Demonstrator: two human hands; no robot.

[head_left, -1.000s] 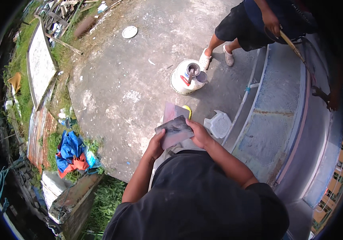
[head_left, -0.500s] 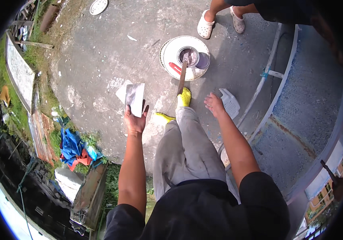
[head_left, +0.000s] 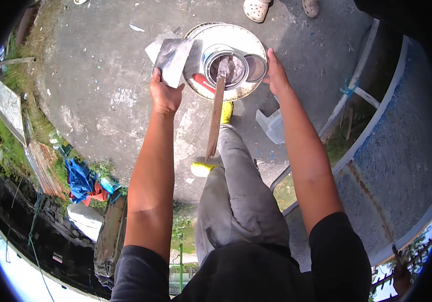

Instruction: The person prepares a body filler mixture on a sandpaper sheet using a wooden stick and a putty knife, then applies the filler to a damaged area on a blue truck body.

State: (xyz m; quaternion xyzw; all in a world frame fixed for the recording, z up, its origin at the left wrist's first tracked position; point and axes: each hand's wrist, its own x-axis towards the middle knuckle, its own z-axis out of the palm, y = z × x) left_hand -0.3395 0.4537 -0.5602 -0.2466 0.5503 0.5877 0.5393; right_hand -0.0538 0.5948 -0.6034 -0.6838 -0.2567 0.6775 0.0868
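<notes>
My left hand grips a thin, flat grey sheet between thumb and fingers. Behind it a paler sheet juts out; whether the hand holds this one too is unclear. My right hand, fingers stretched out, is at the right rim of a round white bucket top; I cannot tell if it touches. On that top stand an open tin of greyish-pink paste, a round lid and a red-handled tool. A long wooden stick leans out of the tin toward me.
A light plastic piece with holes lies on the concrete by my right forearm. Farther right run a pale pipe frame and a large blue-grey curved surface. Another person's clogs are at the far edge. Blue tarp lies left.
Both my hands have moved forward, the left carrying the grey sheet beside the tin, the right reaching the bucket's right rim. The view has shifted closer to the bucket.
</notes>
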